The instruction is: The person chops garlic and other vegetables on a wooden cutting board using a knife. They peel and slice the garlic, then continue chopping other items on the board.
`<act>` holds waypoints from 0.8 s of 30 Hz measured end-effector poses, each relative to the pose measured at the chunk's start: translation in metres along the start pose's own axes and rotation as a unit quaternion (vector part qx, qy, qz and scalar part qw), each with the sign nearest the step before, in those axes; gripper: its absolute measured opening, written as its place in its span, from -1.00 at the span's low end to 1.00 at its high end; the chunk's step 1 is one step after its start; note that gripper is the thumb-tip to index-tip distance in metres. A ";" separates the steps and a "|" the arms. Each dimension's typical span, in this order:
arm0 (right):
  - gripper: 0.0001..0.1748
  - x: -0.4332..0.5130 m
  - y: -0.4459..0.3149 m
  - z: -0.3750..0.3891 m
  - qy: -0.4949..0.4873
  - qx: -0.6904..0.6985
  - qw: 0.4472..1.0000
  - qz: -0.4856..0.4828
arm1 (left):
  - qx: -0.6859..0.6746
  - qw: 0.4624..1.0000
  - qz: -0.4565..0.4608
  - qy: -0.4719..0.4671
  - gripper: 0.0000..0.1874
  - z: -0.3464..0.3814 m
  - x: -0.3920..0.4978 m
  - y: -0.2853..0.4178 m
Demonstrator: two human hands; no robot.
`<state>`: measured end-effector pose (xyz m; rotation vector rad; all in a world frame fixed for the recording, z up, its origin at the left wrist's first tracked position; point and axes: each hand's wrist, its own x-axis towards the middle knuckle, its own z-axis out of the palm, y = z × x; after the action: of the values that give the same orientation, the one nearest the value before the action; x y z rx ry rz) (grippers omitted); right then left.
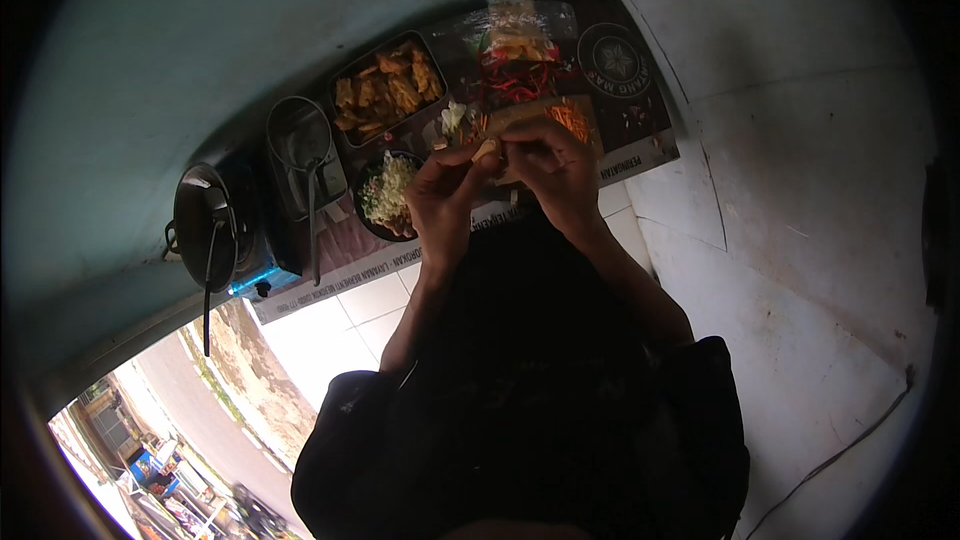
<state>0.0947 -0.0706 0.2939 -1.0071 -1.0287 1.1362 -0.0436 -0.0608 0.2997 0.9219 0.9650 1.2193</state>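
My left hand [448, 191] holds a small pale piece of food [485, 150], perhaps a garlic clove, between thumb and fingertips. My right hand [553, 169] is close beside it, fingers bent near the piece; whether they grip it too I cannot tell. Beneath the hands lies a wooden cutting board [592, 116], partly hidden, with shredded orange vegetable [568, 118] on it. Sliced red chillies [521, 82] lie beyond the board, near a clear plastic bag [517, 34]. Left of my left hand stands a dark bowl of chopped pale and green vegetables [388, 191].
A tray of fried golden pieces [390, 86] stands at the back. Farther left are a strainer [300, 135] over a metal container, and a wok [202, 229] with a utensil on a stove [270, 279]. Walls border the table behind and on the right.
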 end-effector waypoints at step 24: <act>-0.81 -0.002 0.036 0.011 -0.091 -0.134 0.984 0.078 | 0.153 0.981 0.087 0.076 -0.75 -0.042 0.005 -0.012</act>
<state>0.0759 -0.0661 0.2610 -1.2310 -1.2930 1.2588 -0.0791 -0.0551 0.2747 1.1872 1.2399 1.3249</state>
